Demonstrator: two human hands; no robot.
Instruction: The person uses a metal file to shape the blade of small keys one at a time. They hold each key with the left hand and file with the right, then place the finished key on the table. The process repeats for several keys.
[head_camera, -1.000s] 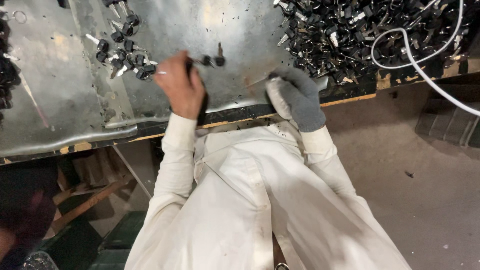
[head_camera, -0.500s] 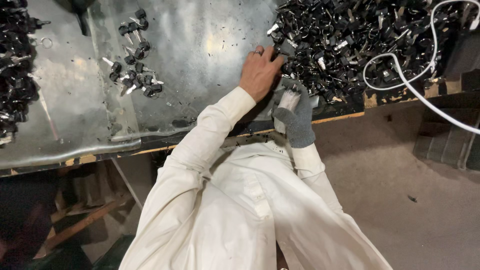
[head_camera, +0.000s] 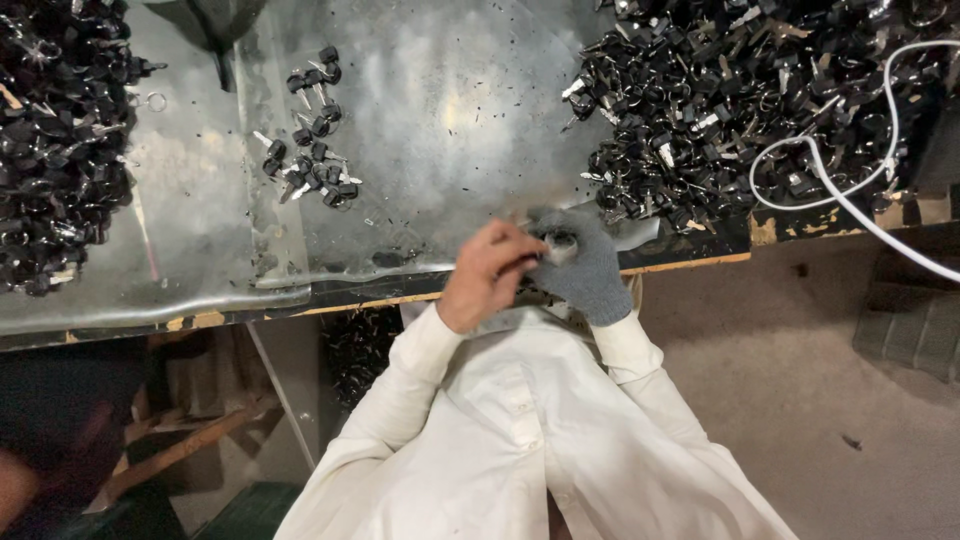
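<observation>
Overhead, head view: bare left hand (head_camera: 487, 275) and grey-gloved right hand (head_camera: 582, 262) pressed together at near edge of metal sheet (head_camera: 440, 120), fingers curled shut round a small black-and-silver part (head_camera: 558, 243) held between them. Small finished-looking cluster (head_camera: 312, 135) far left of hands; big dark pile (head_camera: 740, 100) beyond right hand, barely dented, so most work judged left. Half a second ago left hand reached into that pile; now drawn back to the glove.
</observation>
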